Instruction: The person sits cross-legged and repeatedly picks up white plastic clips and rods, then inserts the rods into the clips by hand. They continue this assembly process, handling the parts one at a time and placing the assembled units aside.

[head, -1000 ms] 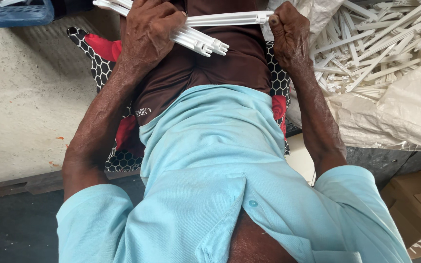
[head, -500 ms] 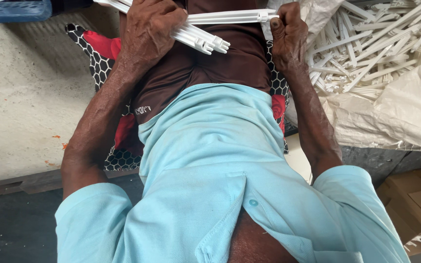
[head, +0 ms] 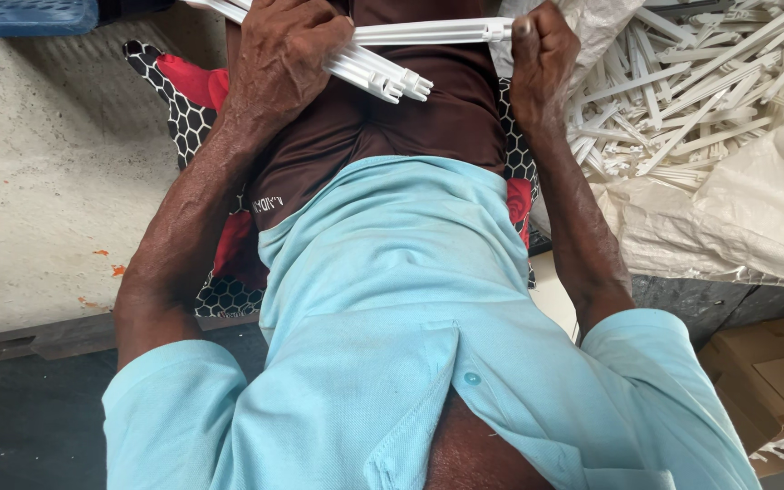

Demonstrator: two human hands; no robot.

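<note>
The person's left hand point(head: 288, 50) is closed around a bundle of white plastic strips point(head: 365, 71), the fingers wrapped over the bundle so that its cut ends stick out just beyond the knuckles, over the lap. The right hand point(head: 542, 59) is curled into a fist that pinches the end of a single long white plastic strip point(head: 428, 33), which runs level from that fist across to the left hand, just above the bundle.

Both hands sit over the dark brown shorts point(head: 383, 127), with the light blue button shirt point(head: 410, 318) below them in the view. Under the person lies a black-and-white honeycomb-patterned cushion with red patches point(head: 188, 82). To the right of the right hand, a heap of loose white plastic strips point(head: 700, 91) lies in an open off-white woven sack point(head: 746, 218). Beyond the sack, further from the bundle, stands a brown cardboard box point(head: 773, 372). To the left of the cushion is a pale concrete floor point(head: 29, 181).
</note>
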